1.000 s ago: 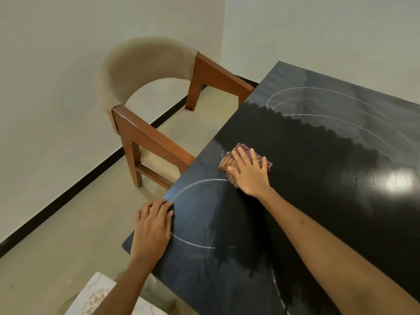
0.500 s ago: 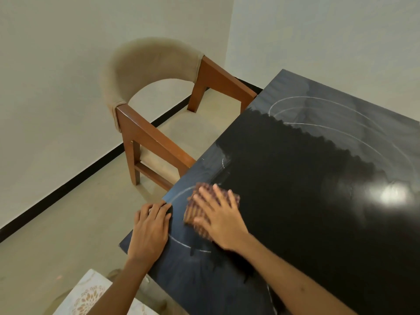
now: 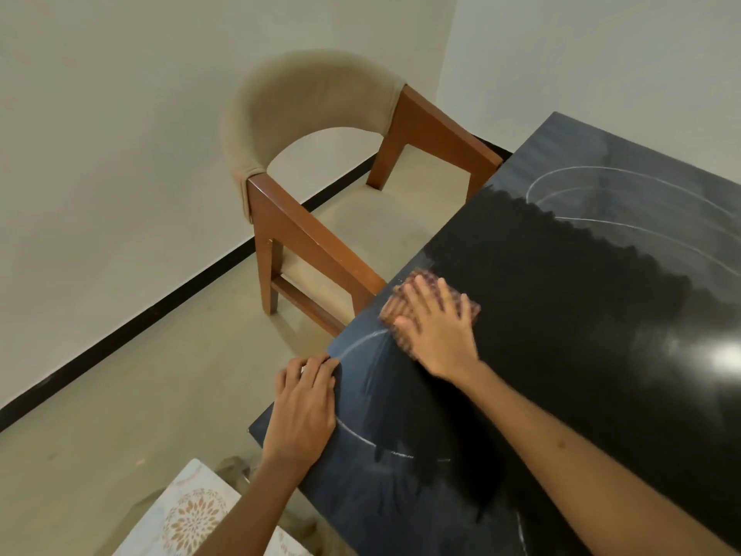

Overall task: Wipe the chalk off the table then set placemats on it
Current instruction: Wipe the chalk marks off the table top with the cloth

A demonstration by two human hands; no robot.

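Back up toward the chair side has gone the brown checked wiping cloth, which half a second ago sat lower, close to the left hand. It now lies flat on the glossy black bench, just inside the edge nearest the chair, under the right hand, whose spread, straight fingers press it down. Just below the cloth runs a white chalk arc, smeared where the cloth passed; more chalk curves remain far beyond the cloth. The left hand rests flat on the bench edge below the cloth, fingers together, gripping nothing. Wiping looks partway done; I'd guess the next stroke should sweep down over that near arc. Beyond the cloth stands a wooden armchair with beige padded back. A floral patterned mat shows low, under the left arm.
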